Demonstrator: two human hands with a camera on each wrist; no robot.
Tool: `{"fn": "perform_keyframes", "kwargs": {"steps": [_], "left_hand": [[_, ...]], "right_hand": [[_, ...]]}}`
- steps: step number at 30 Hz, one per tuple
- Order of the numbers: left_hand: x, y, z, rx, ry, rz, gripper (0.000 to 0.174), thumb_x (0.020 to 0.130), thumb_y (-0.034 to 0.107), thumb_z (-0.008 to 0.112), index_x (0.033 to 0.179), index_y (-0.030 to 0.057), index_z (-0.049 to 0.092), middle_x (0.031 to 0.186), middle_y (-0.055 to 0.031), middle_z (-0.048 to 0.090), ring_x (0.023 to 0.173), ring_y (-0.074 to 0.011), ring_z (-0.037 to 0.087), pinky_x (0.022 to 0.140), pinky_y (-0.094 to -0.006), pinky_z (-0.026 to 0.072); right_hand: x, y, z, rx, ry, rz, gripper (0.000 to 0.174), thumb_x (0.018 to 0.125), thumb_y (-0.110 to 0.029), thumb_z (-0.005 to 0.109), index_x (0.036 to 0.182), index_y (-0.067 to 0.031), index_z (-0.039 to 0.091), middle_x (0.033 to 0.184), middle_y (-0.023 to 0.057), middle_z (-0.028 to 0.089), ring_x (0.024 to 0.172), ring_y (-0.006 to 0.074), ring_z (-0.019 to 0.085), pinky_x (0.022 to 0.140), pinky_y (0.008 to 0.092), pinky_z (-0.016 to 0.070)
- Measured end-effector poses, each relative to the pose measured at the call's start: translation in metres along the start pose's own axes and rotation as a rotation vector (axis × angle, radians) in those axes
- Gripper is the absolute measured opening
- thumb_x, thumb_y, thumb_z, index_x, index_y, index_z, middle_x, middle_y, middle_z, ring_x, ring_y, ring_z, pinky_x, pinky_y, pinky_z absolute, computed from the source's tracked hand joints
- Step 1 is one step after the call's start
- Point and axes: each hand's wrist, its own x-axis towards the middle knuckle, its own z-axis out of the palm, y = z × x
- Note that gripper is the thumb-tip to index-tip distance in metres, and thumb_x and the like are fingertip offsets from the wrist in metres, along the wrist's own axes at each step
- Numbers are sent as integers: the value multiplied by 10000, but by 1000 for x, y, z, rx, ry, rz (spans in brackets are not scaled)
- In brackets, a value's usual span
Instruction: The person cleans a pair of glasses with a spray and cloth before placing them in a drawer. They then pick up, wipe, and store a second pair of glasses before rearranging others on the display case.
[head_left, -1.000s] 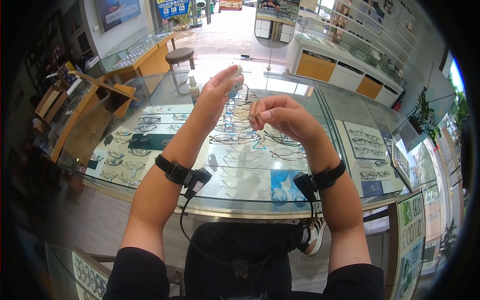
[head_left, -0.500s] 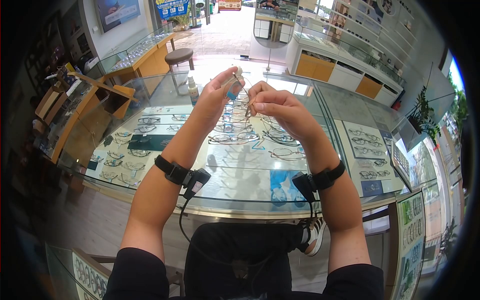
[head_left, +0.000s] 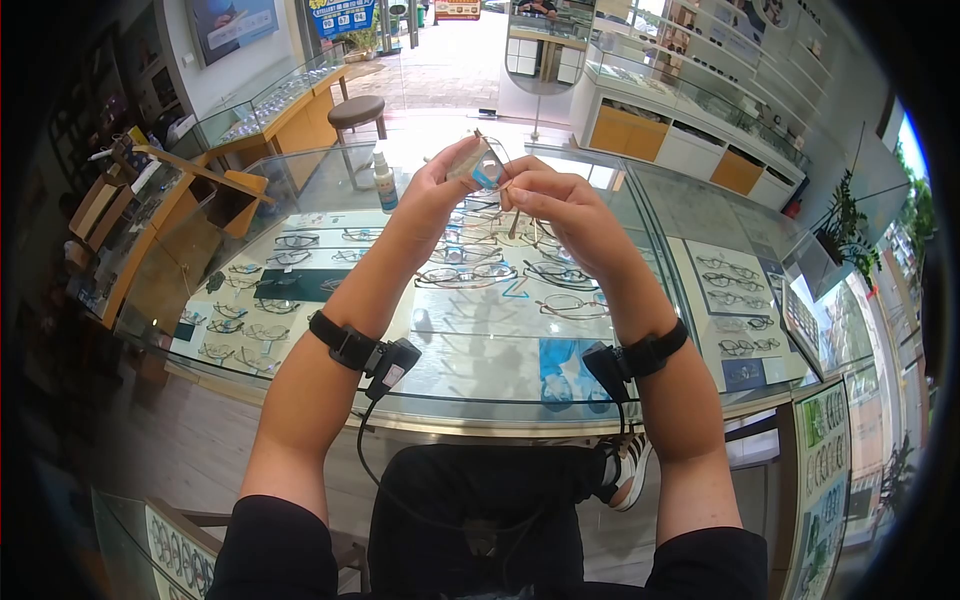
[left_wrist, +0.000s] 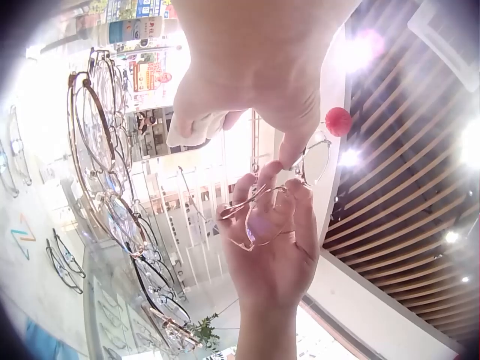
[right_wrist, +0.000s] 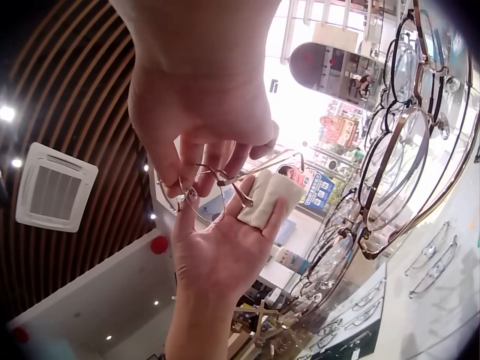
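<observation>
A pair of thin-rimmed eyeglasses [head_left: 488, 174] is held up between both hands above the glass counter. My left hand [head_left: 447, 182] pinches the rim near the bridge with its thumb, as the right wrist view shows. Its other fingers hold a folded white cloth [right_wrist: 271, 199] against the palm. With its fingertips, my right hand [head_left: 562, 205] pinches the same frame from the other side. In the left wrist view, one lens [left_wrist: 262, 227] lies in front of the right palm, and the frame's thin temples stick out past the fingers.
Rows of eyeglasses [head_left: 465, 274] stand on the glass counter [head_left: 480, 402] below the hands. A white spray bottle [head_left: 384, 184] is left of the left hand. More frames [head_left: 740, 300] lie at the right. A round stool [head_left: 357, 112] stands beyond the counter.
My right hand has moved up and left to meet the left hand. The eyeglasses have turned upward between the hands, while the left hand has shifted only slightly.
</observation>
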Motion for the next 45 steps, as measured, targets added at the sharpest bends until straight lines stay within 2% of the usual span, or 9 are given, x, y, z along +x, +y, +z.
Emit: {"fn": "perform_keyframes", "kwargs": {"steps": [6,7,12,13,17,22,26,34,45], "left_hand": [[-2,6,-1,93,220,-134,616,934,162,673,1498,-9,495,1407,-132,589,1267,-214,579,1137,-340,410],[-1,6,-3,189,313,-186,603,917,113,665,1486,-19,512,1380,-137,606,1241,-211,591,1110,-325,427],[-2,-2,-10,370,298,-151,668,840,63,750,1468,-24,540,1338,-152,641,1188,-204,613,1042,-309,454],[-4,1,-7,431,304,-150,699,813,51,775,1468,-22,542,1335,-157,647,1174,-201,617,1026,-307,459],[-6,5,-1,459,278,-166,752,796,108,827,1479,-10,536,1368,-170,633,1198,-216,612,1045,-326,451],[-7,7,2,466,278,-195,793,797,222,870,1479,-9,536,1402,-182,615,1263,-248,589,1101,-357,415],[-9,10,4,472,256,-173,787,807,226,859,1479,-19,531,1407,-193,609,1275,-245,580,1104,-354,411],[-9,10,6,429,231,-190,770,807,226,864,1460,-23,540,1263,-151,663,1129,-211,630,989,-316,466],[-6,2,1,422,220,-138,750,836,324,859,1425,-23,549,1247,-144,674,1149,-199,629,990,-315,468]], "right_hand": [[1,3,0,-34,242,38,228,999,-248,688,1029,-35,764,1051,24,720,1075,142,610,1028,338,421],[2,6,-2,-51,287,24,236,1000,-258,689,1042,-38,765,1066,33,732,1077,140,610,1033,332,416],[1,3,-9,24,399,22,245,1011,-283,686,1074,-61,768,1197,64,740,1102,141,619,1018,316,412],[0,1,-9,191,378,13,241,1021,-280,674,1108,-72,759,1260,77,720,1125,146,623,1002,317,417],[-1,3,-13,519,276,-45,232,1050,-258,635,1194,-99,724,1404,101,652,1189,158,624,957,322,433],[-2,2,-13,531,241,-3,243,1060,-257,617,1220,-100,709,1421,102,638,1203,159,615,970,319,433],[-3,6,-13,531,210,-16,256,1064,-270,610,1229,-100,706,1431,100,628,1220,180,596,994,335,430],[-4,1,-12,614,190,-21,275,1064,-282,604,1240,-91,695,1469,122,590,1225,200,576,1034,360,425],[-1,4,-5,554,152,93,256,1053,-265,617,1172,-63,722,1404,138,640,1187,195,608,1059,348,443]]}}
